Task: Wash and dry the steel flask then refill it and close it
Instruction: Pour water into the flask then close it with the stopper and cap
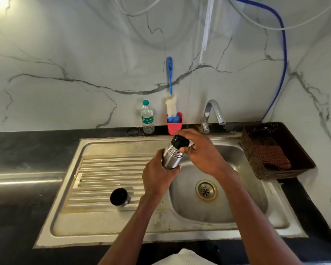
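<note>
Flask (172, 156) is held tilted over the sink (256, 211) basin; left hand (157, 178) fingers wrap its body, right hand (201, 150) fingers pinch the black stopper (180, 141). Risk: wet steel slips during twisting, dropping into the basin.
</note>
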`<control>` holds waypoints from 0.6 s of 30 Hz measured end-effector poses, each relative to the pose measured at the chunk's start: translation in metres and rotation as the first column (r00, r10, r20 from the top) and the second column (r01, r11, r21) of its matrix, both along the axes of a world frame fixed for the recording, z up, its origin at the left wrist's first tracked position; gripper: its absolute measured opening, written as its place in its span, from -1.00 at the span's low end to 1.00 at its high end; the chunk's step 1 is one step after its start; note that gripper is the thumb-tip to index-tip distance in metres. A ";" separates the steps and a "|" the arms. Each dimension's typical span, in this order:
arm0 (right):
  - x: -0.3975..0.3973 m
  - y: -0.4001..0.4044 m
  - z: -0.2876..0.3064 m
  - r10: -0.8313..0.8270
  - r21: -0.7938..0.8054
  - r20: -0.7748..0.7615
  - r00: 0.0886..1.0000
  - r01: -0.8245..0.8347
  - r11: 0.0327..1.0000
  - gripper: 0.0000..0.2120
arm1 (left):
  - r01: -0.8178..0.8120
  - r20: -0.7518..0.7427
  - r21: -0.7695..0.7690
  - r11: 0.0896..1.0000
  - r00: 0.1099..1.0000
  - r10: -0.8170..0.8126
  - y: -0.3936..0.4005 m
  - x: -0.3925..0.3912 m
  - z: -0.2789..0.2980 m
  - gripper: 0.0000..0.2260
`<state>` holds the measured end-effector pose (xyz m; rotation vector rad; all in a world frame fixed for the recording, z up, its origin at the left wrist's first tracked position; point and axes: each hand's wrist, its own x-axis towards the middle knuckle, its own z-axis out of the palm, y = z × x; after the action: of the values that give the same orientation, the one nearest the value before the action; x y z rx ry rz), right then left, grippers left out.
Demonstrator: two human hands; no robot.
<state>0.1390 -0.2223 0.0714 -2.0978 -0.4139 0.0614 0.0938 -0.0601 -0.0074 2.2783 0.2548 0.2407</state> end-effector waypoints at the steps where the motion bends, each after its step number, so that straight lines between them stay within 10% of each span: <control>1: -0.001 0.001 -0.003 0.005 0.003 -0.011 1.000 -0.005 1.000 -0.43 | 0.000 -0.004 0.002 1.000 1.000 0.000 0.000 -0.001 0.000 -0.53; 18: 0.002 0.005 -0.012 -0.076 -0.057 -0.002 0.997 0.076 0.996 -0.59 | 0.021 -0.041 0.037 0.999 0.999 -0.019 0.006 -0.002 -0.006 -0.52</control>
<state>0.1414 -0.2175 0.0592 -2.1670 -0.3330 0.0335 0.0917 -0.0545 -0.0131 2.3232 0.2504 0.1902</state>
